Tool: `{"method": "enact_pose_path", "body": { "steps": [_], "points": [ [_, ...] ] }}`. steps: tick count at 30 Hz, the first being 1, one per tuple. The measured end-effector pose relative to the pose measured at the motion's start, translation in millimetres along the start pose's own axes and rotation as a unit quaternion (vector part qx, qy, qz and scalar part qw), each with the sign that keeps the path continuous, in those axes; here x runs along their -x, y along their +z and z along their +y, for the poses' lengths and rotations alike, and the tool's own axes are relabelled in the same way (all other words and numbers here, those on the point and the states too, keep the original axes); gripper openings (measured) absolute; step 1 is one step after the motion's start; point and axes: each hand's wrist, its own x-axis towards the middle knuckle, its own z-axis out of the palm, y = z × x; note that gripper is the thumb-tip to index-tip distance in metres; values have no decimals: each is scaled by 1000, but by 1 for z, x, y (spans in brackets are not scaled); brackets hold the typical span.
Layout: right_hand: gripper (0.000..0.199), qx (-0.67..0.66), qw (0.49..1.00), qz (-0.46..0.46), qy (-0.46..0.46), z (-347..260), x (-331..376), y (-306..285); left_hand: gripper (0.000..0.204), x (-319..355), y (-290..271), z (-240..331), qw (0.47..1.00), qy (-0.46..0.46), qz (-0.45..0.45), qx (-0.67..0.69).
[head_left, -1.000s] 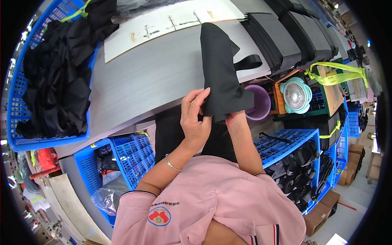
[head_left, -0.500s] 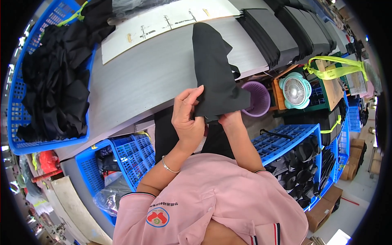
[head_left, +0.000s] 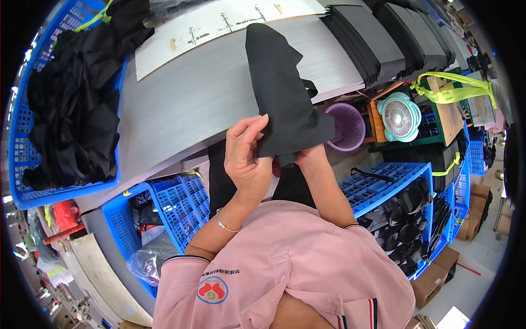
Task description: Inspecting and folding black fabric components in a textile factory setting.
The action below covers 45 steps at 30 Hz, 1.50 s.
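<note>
A long black fabric piece (head_left: pixel 282 93) lies from the grey table (head_left: pixel 181 104) down over its near edge. My left hand (head_left: pixel 245 156) pinches the fabric's near left edge, fingers half curled, a thin bracelet on the wrist. My right hand (head_left: pixel 309 157) is under the near right corner of the same piece, mostly hidden by the cloth, gripping it from below. Both hands are at the table's front edge, in front of my pink shirt.
A blue crate (head_left: pixel 24 159) of black garments sits at the left. A white template board (head_left: pixel 219 24) lies at the table's far side, stacked black pieces (head_left: pixel 378 38) at the right. Below are blue crates (head_left: pixel 181 208), a purple basket (head_left: pixel 348 129) and a small fan (head_left: pixel 399 116).
The fabric has shifted slightly left and nearer on the table, and my hands have moved with it along its near end. My grip stays on the cloth.
</note>
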Motion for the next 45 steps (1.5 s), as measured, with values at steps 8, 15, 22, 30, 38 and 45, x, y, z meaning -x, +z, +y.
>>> {"method": "enact_pose_path", "body": {
  "steps": [8,15,22,30,38,45],
  "points": [
    [39,21,1000,-21,-5,-1,-1,1,53,0,4,4,999,30,14,-42],
    [36,0,1000,-4,-20,-2,2,6,60,6,2,3,996,34,-7,-82],
    [34,-32,999,-29,-7,0,0,5,57,7,2,2,998,11,-5,-66],
    [35,140,986,-24,82,-18,0,25,47,-24,-19,-4,999,-4,10,-44],
    [32,148,987,-24,51,-27,4,37,44,-29,-20,5,999,-3,-13,-29],
    [34,159,985,-28,67,-34,4,36,52,-40,-37,-1,968,149,-121,-159]
  ]
}}
